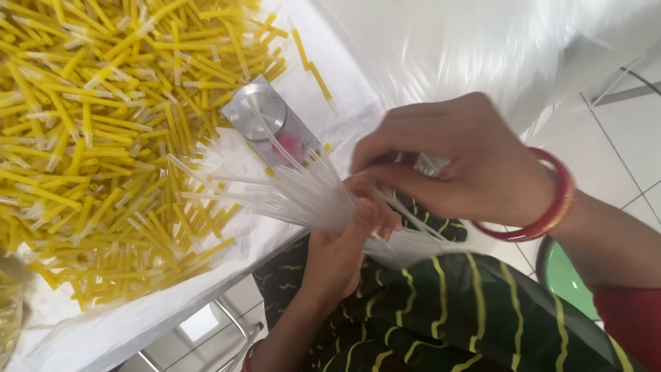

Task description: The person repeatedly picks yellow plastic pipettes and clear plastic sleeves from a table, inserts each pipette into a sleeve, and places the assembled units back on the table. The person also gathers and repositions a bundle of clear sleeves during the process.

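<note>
A white sheet [206, 275] covers the table and fills most of the view, running from nine o'clock up past twelve. Its near edge cuts diagonally from about seven o'clock toward the middle. At one to two o'clock a big clear plastic bag [468, 41] billows over the sheet's far side. Pale floor tiles [620, 151] with dark grout lines show at three o'clock, and a green seat [564, 279] peeks out at four o'clock. Under the table edge, near six to seven o'clock, metal legs [234, 331] stand on more tile.

A wide heap of yellow tubes [89, 138] lies on the sheet from nine to eleven o'clock, a few strays out toward twelve. Just beside the heap, near the centre, sits a small metal block [265, 120] with a round disc on top and a pink spot at its near end.

At the centre, over a dark lap with yellow stripes [441, 310], the left hand [344, 248] is closed around a bundle of clear tubes [296, 196], their tips fanning toward nine o'clock. The right hand [454, 165], a red bangle [551, 207] on its wrist, pinches the same bundle from above with fingers pressed together.
</note>
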